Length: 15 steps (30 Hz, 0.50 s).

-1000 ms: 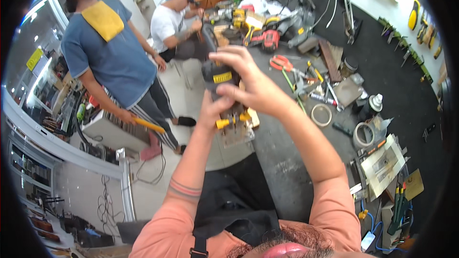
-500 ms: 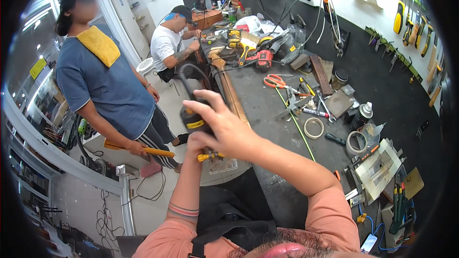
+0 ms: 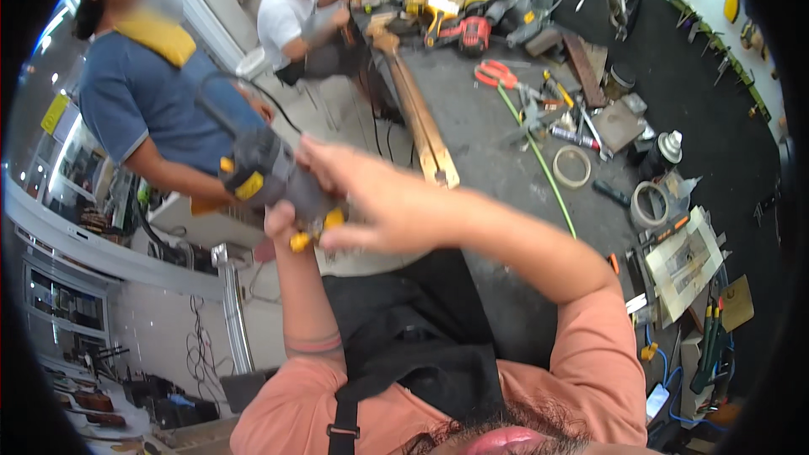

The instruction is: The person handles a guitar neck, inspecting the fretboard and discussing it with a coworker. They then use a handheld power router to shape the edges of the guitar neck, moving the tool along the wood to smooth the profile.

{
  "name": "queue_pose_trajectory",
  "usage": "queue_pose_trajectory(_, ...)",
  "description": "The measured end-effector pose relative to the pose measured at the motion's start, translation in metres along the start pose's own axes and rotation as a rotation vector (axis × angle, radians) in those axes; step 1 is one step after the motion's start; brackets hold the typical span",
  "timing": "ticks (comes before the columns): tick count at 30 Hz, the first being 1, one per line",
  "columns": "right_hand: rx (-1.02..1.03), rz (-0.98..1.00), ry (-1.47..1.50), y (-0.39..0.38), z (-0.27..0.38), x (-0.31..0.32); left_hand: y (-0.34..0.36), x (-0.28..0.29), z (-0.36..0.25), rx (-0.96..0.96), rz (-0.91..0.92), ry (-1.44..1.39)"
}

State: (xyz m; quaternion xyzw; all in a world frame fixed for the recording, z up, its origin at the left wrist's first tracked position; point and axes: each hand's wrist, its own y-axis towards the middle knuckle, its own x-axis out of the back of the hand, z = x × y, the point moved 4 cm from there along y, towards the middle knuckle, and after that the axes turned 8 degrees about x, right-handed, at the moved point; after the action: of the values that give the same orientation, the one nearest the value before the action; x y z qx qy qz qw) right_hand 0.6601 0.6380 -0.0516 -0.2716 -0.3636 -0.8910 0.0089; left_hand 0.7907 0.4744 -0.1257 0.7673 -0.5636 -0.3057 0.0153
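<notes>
A dark grey corded power tool with yellow labels and yellow knobs, which looks like a trim router [image 3: 274, 170], is held up tilted in front of me. My left hand [image 3: 281, 221] grips it low down, with most of the fingers hidden behind its body. My right hand [image 3: 371, 198] is beside the router's right side, fingers apart and slightly blurred; whether its fingertips touch the tool I cannot tell. Beyond my hands, a long wooden guitar neck [image 3: 415, 114] lies along the bench's left edge.
The dark workbench [image 3: 514, 211] carries orange-handled scissors [image 3: 495, 74], tape rolls [image 3: 572, 166], a red power tool [image 3: 463, 36] and a spray can [image 3: 666, 150]. One person in blue [image 3: 143, 88] stands close at left; another in white [image 3: 282, 21] sits farther back. Cables [image 3: 198, 345] lie on the floor.
The router has moved left and turned so that more of its body shows. My left hand went with it; my right hand stays alongside, fingers spread. The view has shifted downward.
</notes>
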Motion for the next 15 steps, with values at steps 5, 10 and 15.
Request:
queue_pose_trajectory(5, -0.244, 0.103, -0.154, -0.030, -0.037, 0.072, 0.055, -0.026, 0.018, -0.009, 0.008, 0.057)
queue_pose_trajectory(10, -0.418, 0.187, -0.273, -0.073, -0.056, 0.102, 0.106, -0.043, 0.049, -0.040, 0.154, 0.161)
queue_pose_trajectory(15, -0.541, 0.154, -0.191, -0.108, -0.090, 0.106, 0.129, -0.055, 0.077, 0.033, 0.195, 0.253)
